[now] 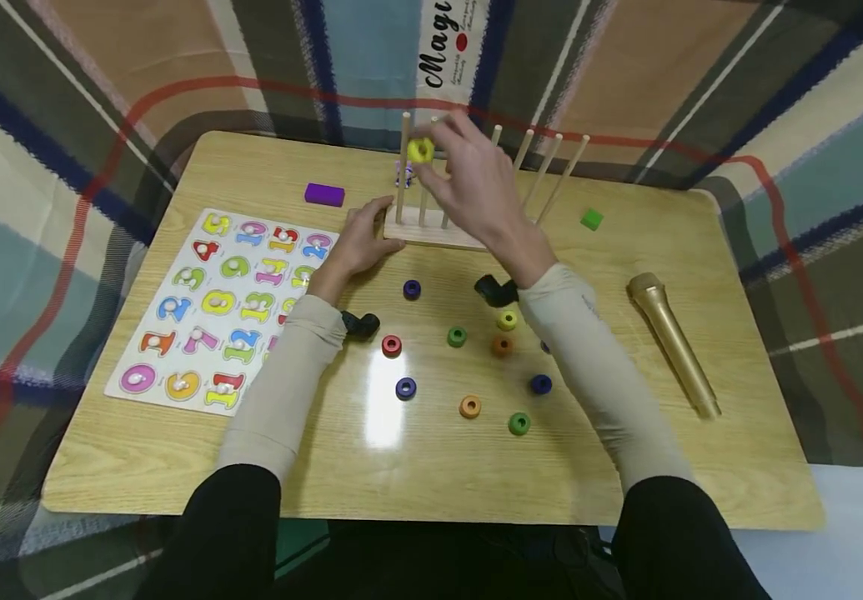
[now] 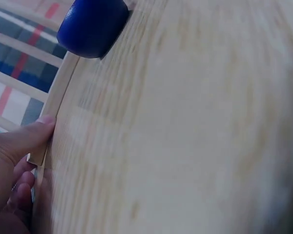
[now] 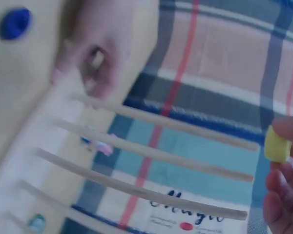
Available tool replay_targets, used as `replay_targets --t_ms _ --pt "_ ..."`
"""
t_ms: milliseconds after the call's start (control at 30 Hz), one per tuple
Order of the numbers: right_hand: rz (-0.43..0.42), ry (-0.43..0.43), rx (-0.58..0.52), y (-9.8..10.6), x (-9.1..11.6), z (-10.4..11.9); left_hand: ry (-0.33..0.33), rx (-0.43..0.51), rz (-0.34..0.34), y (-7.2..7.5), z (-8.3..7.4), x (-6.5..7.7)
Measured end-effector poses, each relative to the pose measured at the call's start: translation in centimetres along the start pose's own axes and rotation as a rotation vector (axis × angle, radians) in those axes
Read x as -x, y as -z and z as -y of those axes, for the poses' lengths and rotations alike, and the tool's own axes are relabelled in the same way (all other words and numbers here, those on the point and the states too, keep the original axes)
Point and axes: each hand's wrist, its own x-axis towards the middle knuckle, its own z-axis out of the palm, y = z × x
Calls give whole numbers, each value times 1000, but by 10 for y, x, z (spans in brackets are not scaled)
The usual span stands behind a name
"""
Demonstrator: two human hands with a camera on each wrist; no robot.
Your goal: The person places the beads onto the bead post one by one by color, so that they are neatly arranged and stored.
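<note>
A wooden peg stand point(image 1: 431, 235), a long base with a row of upright rods, stands toward the far side of the table. My left hand point(image 1: 359, 243) grips its left end; in the left wrist view the thumb point(image 2: 31, 136) lies on the base's edge and the fingers curl beyond it. Between thumb and fingers, my right hand point(image 1: 476, 183) pinches a yellow ring point(image 1: 413, 155) up near the rod tops at the left end. The right wrist view shows this yellow ring point(image 3: 277, 145) just past the tips, off the rods. My right hand hides some middle rods.
Several loose rings lie in front of the stand, among them a blue ring point(image 1: 412, 289) and a red ring point(image 1: 385, 346). A number puzzle board point(image 1: 148, 337) lies left, a purple block point(image 1: 324, 195) behind it. Right are a gold microphone point(image 1: 674, 350) and a green block point(image 1: 592, 219).
</note>
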Motion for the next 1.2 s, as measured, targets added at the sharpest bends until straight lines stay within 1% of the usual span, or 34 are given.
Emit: replay_targets --t_ms 67,133,200,300,400,467,533,633,700,733,767,800,833,867,933,1000,1067,1100,1200 --pt "-48 -24 13 5 -20 1 -2 11 -13 2 0 1" --pt "-38 -48 39 6 -34 2 -10 26 -19 3 -1 2" --pt "-6 -77 63 5 -44 3 -11 31 -24 2 -2 2" --pt "41 -118 109 3 -45 1 -10 45 -28 -11 -2 1" --pt "66 -132 141 1 -43 -1 7 47 -31 -20 -2 1" --pt "69 -123 141 1 -39 -3 17 50 -18 -22 -2 1" --pt "46 -103 124 2 -32 -4 27 44 -7 -20 -2 3" --pt "-21 -65 92 7 -12 -6 28 24 -16 -11 0 3" --pt "-60 -27 85 11 9 -11 26 18 -36 -3 0 3" --pt "-54 -25 90 13 23 -16 25 14 -42 0 -1 2" --pt "-26 -28 109 14 38 -21 24 10 -44 3 -1 1" --pt "24 -47 135 14 55 -27 25 10 -43 6 -2 0" --pt "95 -76 168 12 71 -34 30 11 -39 7 -3 0" --pt "182 -108 200 10 86 -40 34 11 -37 8 -4 0" --pt "382 -203 267 2 114 -52 47 13 -33 9 -5 0" --pt "520 -282 302 -8 135 -61 55 13 -40 8 -5 2" --pt "581 -326 292 -17 149 -67 57 16 -51 5 -5 3" --pt "588 -339 279 -22 153 -69 56 20 -55 3 -5 3" --pt "573 -350 244 -29 162 -72 48 33 -59 -5 -4 3"
